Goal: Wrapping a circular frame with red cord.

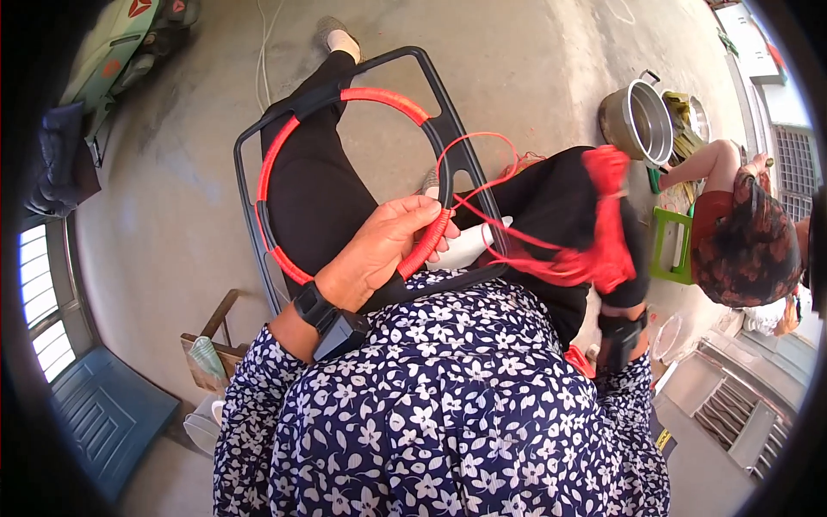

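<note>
As the left hand (379, 246) pinches the ring (422, 256) at mid-frame, thumb against fingers, that hoop looks light, stiff and best held there, while soft cord (608, 246) at right hides how the right hand's fingers stand.

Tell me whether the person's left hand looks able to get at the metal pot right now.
Probably not: the left hand grips the red-wrapped ring, and the metal pot stands beyond the right knee and red cord bundle.
</note>
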Tool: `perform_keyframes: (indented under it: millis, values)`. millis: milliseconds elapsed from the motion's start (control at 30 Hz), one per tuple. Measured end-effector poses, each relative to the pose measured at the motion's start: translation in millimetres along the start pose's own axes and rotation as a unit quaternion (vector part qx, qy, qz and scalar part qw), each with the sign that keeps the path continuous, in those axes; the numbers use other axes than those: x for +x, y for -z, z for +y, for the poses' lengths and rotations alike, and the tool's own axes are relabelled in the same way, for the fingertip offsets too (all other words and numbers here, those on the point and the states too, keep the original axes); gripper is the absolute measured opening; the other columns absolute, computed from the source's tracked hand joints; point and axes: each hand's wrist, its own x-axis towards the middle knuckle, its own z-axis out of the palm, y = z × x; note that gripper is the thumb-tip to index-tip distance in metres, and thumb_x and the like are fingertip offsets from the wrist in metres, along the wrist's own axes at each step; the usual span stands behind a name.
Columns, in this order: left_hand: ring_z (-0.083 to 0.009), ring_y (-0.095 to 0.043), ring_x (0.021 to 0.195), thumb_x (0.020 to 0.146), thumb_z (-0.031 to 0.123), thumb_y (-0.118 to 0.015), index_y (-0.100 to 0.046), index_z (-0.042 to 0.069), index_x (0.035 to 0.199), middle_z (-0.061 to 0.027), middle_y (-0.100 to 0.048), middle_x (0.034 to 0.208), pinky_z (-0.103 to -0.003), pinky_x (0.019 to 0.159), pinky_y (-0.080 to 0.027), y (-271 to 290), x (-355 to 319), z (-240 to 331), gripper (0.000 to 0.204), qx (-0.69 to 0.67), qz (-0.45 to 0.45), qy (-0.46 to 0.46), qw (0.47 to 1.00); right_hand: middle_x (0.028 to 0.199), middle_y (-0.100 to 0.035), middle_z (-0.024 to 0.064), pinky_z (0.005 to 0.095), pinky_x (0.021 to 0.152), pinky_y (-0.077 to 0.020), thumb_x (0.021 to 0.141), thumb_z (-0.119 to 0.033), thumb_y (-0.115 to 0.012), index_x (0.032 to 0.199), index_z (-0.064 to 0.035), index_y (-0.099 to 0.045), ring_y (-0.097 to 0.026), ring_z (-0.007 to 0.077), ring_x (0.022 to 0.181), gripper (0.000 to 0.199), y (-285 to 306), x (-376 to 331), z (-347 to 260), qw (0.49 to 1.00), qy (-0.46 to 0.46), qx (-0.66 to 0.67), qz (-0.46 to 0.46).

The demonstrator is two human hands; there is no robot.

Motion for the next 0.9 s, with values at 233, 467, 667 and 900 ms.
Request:
perform_keyframes:
  millis: [233, 467, 667, 900]
  values:
    - [-0.0138, -0.062, 0.069, 0.097, 0.020, -0.052, -0.058, -0.002, 0.097, -0.0097, -0.064, 0.084, -0.024, 0.061, -0.052, 0, 1, -1, 0.022, -0.007, 0.003, 0.004, 1.000, 0.115, -0.058, 0.0094, 0.0275, 0.082, -0.0486, 0.094, -0.018, -0.055, 0.120, -0.0031, -0.055, -0.059, 0.0172, 0.098, 0.031, 157, -3, 33, 0.995, -0.061, 0.015, 0.076]
    - [-0.0155, -0.063, 0.068, 0.096, 0.020, -0.053, -0.058, 0.000, 0.097, -0.0108, -0.064, 0.083, -0.026, 0.059, -0.053, 4, 1, -4, 0.021, -0.013, 0.019, -0.007, 1.000, 0.109, -0.061, 0.0063, 0.0249, 0.079, -0.0478, 0.095, -0.025, -0.054, 0.120, -0.0035, -0.056, -0.059, 0.0141, 0.093, 0.034, 211, -63, 52, 0.982, -0.126, 0.026, 0.142]
    - [-0.0167, -0.062, 0.061, 0.095, 0.017, -0.054, -0.056, 0.002, 0.098, -0.0135, -0.064, 0.080, -0.028, 0.054, -0.052, -2, 7, 0, 0.015, -0.050, 0.029, -0.019, 0.998, 0.110, -0.059, 0.0077, 0.0245, 0.086, -0.0460, 0.097, -0.016, -0.049, 0.118, -0.0025, -0.058, -0.058, 0.0139, 0.094, 0.027, 267, -17, 84, 0.912, -0.020, -0.386, 0.137]
    - [-0.0153, -0.063, 0.063, 0.093, 0.013, -0.056, -0.057, 0.002, 0.092, -0.0128, -0.066, 0.082, -0.027, 0.056, -0.053, -2, 4, -5, 0.011, 0.011, 0.075, -0.042, 0.996, 0.103, -0.062, 0.0072, 0.0284, 0.084, -0.0488, 0.088, -0.008, -0.056, 0.121, 0.0011, -0.055, -0.061, 0.0169, 0.093, 0.034, 28, 85, 7, 0.997, -0.037, -0.027, 0.061]
